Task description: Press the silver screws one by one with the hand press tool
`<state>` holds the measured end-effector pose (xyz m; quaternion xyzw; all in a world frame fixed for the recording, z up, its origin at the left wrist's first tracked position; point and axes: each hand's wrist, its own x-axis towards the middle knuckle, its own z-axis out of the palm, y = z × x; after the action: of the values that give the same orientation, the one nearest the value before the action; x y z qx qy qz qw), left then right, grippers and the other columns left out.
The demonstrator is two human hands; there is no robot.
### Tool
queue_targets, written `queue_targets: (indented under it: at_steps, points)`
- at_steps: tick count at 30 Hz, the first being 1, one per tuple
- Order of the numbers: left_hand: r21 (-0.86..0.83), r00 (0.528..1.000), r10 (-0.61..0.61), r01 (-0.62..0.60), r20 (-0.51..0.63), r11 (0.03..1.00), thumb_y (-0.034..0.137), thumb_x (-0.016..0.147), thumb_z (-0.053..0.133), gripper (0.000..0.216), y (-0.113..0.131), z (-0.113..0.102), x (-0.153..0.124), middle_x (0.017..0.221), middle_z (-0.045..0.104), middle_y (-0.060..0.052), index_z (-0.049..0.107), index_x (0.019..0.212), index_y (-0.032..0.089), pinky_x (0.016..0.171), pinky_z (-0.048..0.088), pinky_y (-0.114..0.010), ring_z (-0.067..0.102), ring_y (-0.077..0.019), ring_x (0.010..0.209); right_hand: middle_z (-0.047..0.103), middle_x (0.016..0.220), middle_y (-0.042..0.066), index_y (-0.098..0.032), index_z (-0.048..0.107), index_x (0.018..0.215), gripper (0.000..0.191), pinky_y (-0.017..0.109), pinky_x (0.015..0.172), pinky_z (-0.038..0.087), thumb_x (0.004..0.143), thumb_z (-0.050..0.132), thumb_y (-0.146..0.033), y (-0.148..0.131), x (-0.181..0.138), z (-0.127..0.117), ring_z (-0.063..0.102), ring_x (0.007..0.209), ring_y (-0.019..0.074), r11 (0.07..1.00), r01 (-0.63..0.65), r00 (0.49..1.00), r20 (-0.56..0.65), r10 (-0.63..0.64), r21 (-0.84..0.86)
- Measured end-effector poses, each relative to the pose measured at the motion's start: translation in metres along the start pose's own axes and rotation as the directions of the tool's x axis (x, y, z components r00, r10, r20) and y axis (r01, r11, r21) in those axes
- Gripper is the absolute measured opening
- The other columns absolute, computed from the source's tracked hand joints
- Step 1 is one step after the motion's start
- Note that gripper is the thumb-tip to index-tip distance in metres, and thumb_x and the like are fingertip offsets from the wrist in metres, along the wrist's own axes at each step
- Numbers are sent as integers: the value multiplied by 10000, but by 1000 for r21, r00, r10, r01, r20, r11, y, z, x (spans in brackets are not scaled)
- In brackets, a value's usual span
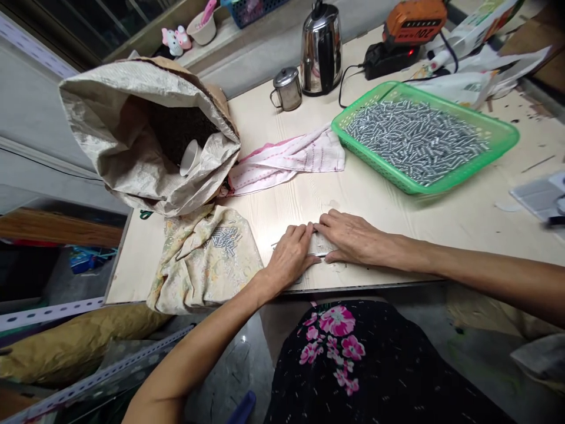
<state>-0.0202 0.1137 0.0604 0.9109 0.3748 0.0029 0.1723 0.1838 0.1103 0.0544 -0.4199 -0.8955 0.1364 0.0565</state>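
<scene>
Near the table's front edge, my left hand and my right hand hold a small, flat, greyish plate from both sides. Fingers curl over its far edge while the thumbs press along the near one. My hands cover most of the plate, so its exact kind is hidden. A patterned cloth lies to the left of my left hand, with a small pile of short metal pins on it. Beyond my right hand stands a green plastic basket filled with many similar metal pins.
A big open woven sack with a white cup inside leans at the left. A pink-white towel lies behind my hands. Farther back are a metal mug, a kettle and an orange battery on a charger.
</scene>
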Motion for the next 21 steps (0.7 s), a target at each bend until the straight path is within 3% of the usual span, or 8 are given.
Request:
queue_targets:
  at_steps: [7,13,16,18,21]
  points:
    - [17,998,-55,56,-29,998,285,932,577,187,7,5,7,993,609,-81,585,1058,148,815,493,-370,510,-237,956,611,840,71,-157,634,872,152,330,728,354,863,675,-303,3,6,5,538,842,222,1000,-4,1000,-26,4,14]
    - [56,996,-56,60,-71,997,324,1001,423,285,4,11,9,868,601,-61,599,855,154,772,477,-340,515,-213,879,605,759,50,-157,607,768,203,308,690,341,943,553,-244,6,13,12,530,745,180,998,6,1000,-9,-6,63]
    - [46,993,-73,78,-93,996,320,991,451,232,4,13,7,923,628,-73,608,963,152,807,502,-367,541,-226,929,612,806,69,-142,632,837,179,310,708,360,935,573,-280,11,12,8,534,780,191,998,31,999,-27,-30,62]
    - [28,983,-102,107,-156,994,301,971,499,250,9,18,1,1102,637,-121,571,1145,137,885,512,-415,553,-251,1055,615,891,93,-136,650,950,256,319,733,375,900,626,-386,19,12,4,533,840,212,993,103,994,-41,-101,62]
    - [21,955,-111,121,-274,992,255,959,517,432,25,32,-15,1399,510,-200,436,1357,111,1060,433,-508,450,-309,1323,615,959,109,-145,655,1052,379,333,738,374,892,605,-486,34,15,-1,529,864,225,984,166,986,-4,-167,69]
